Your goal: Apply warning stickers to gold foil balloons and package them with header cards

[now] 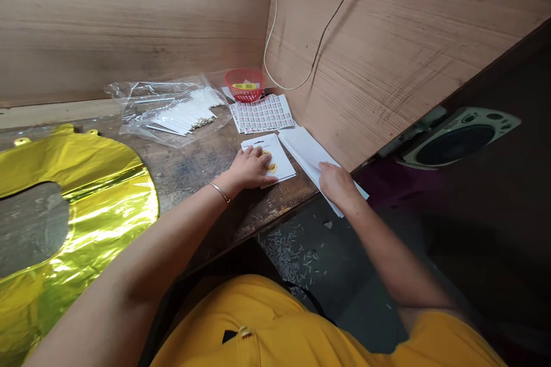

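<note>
My left hand (251, 169) lies with its fingers spread over a small stack of white printed cards (282, 161). The top card has a gold picture, partly under my fingers, and a dark hanger slot. At the table's right edge, my right hand (338, 184) is closed on a pile of long white paper sheets (307, 149). Its thumb is hidden from view. The sheets overhang the table edge and look slightly fanned. A printed label sheet (262, 114) with rows of small red and black marks lies just behind the cards.
A clear plastic bag (142, 108) holds several white sticks (181, 116). In the corner stands a red basket (244, 84) with a yellow item inside. A gold foil balloon (112, 206) covers the table's left. A cable (321, 48) hangs along the wall; a speaker (456, 143) is at right.
</note>
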### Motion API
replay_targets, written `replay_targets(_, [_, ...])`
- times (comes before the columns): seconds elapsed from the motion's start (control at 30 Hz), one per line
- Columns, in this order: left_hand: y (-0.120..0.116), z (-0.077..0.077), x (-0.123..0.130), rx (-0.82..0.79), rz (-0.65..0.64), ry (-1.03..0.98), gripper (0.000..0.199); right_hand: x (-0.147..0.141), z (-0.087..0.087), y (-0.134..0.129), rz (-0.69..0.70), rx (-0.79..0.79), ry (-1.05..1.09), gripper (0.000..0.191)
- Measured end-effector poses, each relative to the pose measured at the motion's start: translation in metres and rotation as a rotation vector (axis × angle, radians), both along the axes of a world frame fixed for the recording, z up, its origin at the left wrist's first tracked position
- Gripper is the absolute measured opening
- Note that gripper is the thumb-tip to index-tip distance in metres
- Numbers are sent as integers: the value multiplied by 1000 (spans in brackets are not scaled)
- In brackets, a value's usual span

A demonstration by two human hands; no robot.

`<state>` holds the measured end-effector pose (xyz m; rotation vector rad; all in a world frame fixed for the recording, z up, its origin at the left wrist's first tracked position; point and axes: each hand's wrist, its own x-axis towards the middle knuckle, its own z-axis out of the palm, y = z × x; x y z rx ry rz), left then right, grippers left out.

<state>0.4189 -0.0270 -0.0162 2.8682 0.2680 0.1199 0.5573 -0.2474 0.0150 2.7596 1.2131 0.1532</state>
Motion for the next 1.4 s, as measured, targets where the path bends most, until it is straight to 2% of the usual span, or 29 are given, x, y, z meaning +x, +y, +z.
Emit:
replay_targets(0.07, [-12, 12, -6, -25, 3, -67, 72, -9, 7, -5, -6, 62, -42, 46])
replay_targets(0.13, [-35, 28, -17, -211, 13, -234, 79, -29, 16, -11, -18, 222, -116, 49])
replay_targets(0.17, [-49, 37, -23, -408, 24, -339, 82, -44, 20, -14, -12, 326, -149, 51])
replay_targets(0.23, [-77, 49, -39, -930, 51, -410, 76, -82, 24, -19, 64, 499, -154, 52])
replay_targets(0.3, [-95, 52, -56, -1332, 22, -400, 61, -120, 23, -22, 233, 548, -29, 53])
replay_targets(0.37, [-98, 44, -73, -1509, 113, -435, 46, -144, 23, -24, 333, 566, 109, 53])
replay_targets(0.4, [-94, 38, -80, -1542, 190, -449, 41, -148, 24, -25, 322, 602, 160, 55])
replay_targets(0.47, [-80, 27, -93, -1582, 315, -419, 36, -142, 26, -25, 214, 722, 325, 59])
replay_targets(0.5, [-73, 23, -99, -1599, 342, -388, 34, -133, 26, -23, 156, 773, 485, 59])
replay_targets(0.6, [-60, 23, -112, -1594, 352, -317, 33, -107, 21, -11, 60, 823, 1119, 46])
replay_targets(0.67, [-59, 27, -118, -1552, 339, -261, 35, -99, 13, -1, 13, 856, 1357, 37])
replay_targets(0.77, [-60, 30, -125, -1520, 321, -198, 41, -100, 1, 7, -37, 903, 1459, 31])
replay_targets(0.9, [-59, 23, -133, -1589, 328, -222, 36, -103, -7, 10, 11, 916, 1501, 25])
replay_targets(1.03, [-58, 21, -136, -1752, 363, -273, 33, -104, -3, 15, 51, 987, 1628, 29])
replay_targets(1.13, [-62, 25, -137, -1789, 418, -316, 30, -105, 6, 15, -49, 912, 1706, 21])
replay_targets(1.23, [-67, 29, -138, -1689, 429, -311, 25, -100, 13, 13, -100, 823, 1744, 11])
replay_targets(1.33, [-71, 27, -139, -1495, 364, -357, 17, -90, 15, 15, -8, 828, 1805, 27])
replay_targets(1.4, [-71, 24, -140, -1316, 319, -389, 10, -85, 13, 18, 16, 759, 1773, 40])
